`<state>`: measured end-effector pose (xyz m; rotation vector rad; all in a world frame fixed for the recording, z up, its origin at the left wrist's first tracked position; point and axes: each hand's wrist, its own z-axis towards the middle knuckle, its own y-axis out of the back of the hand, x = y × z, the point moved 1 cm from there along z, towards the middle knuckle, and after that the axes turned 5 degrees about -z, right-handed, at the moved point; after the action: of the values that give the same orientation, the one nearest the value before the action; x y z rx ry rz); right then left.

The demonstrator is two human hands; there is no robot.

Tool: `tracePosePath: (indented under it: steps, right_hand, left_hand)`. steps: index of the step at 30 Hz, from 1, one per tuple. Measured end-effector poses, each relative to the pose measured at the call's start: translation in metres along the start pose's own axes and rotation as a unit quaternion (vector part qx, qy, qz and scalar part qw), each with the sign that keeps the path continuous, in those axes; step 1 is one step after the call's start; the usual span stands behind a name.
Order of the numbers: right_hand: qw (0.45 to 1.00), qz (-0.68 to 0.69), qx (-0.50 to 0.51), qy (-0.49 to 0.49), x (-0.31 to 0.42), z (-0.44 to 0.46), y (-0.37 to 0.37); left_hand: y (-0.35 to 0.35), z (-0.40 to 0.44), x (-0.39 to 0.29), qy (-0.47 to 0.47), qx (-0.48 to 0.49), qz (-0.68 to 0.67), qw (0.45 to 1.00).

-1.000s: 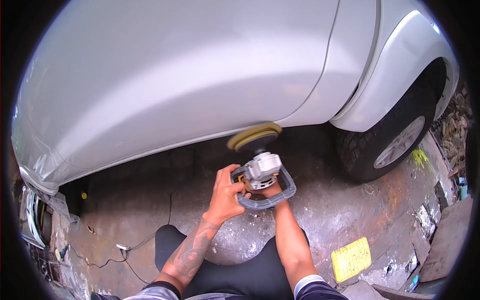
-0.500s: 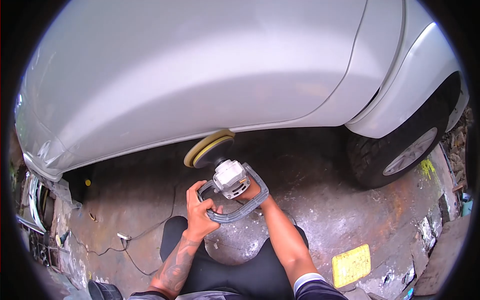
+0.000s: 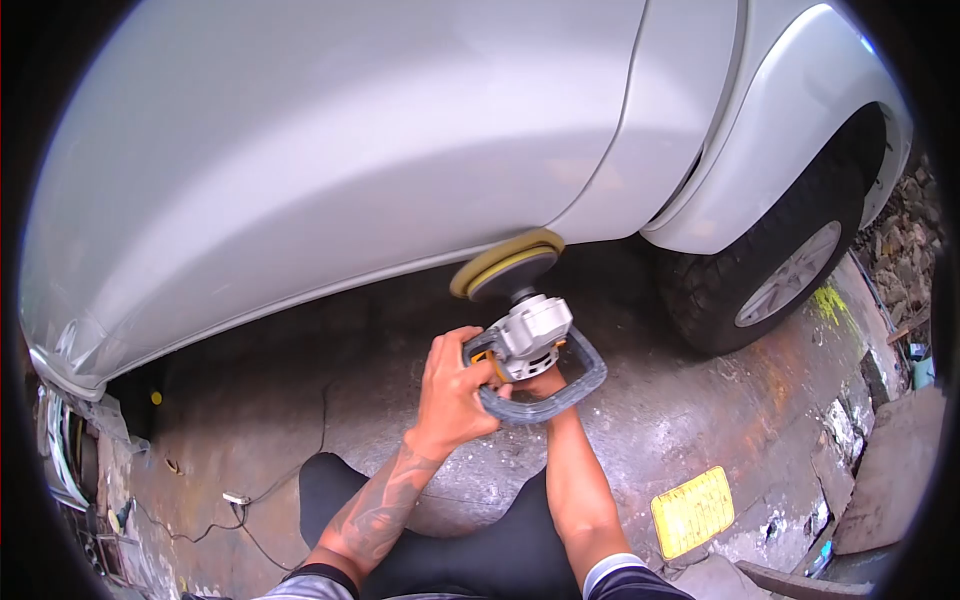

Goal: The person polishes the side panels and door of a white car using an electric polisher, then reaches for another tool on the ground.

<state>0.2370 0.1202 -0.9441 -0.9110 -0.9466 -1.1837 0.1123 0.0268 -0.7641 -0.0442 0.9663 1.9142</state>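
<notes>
Left hand (image 3: 457, 392): fingers curled round the left side of a grey, loop-shaped handle (image 3: 542, 409). Silver-grey polisher with orange trim (image 3: 535, 325): ahead and right of that hand, its long axis running forward from the right hand (image 3: 545, 382) to a round yellow pad (image 3: 505, 256) at the lower edge of a silver car's side panel (image 3: 400, 170). Right hand: mostly hidden behind the polisher, grip cannot be told. Pad's working face: turned away, contact unclear.
</notes>
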Motion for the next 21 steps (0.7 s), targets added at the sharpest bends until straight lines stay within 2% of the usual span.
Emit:
tracePosePath:
  steps: [7, 12, 17, 19, 20, 21]
  right_hand:
    - [0.998, 0.053, 0.018, -0.030, 0.002, -0.007, 0.007]
    - [0.992, 0.100, 0.050, -0.051, 0.003, -0.012, 0.009]
    - [0.982, 0.155, 0.073, -0.074, 0.007, -0.014, 0.008]
    - [0.988, 0.102, 0.109, -0.044, 0.010, -0.009, -0.012]
    - [0.993, 0.069, 0.093, 0.002, 0.032, -0.009, -0.024]
    - [0.993, 0.080, 0.089, 0.006, 0.041, -0.007, -0.037]
  left_hand:
    - [-0.012, 0.028, -0.027, -0.007, 0.002, -0.030, 1.000]
    - [0.003, 0.028, -0.027, 0.006, 0.003, -0.025, 1.000]
    - [0.044, 0.005, -0.011, -0.020, -0.026, 0.002, 0.999]
    - [0.063, -0.004, -0.008, -0.025, -0.044, 0.017, 0.999]
    - [0.071, -0.008, -0.006, -0.021, -0.052, 0.024, 0.998]
    - [0.078, -0.012, -0.003, -0.019, -0.058, 0.031, 0.998]
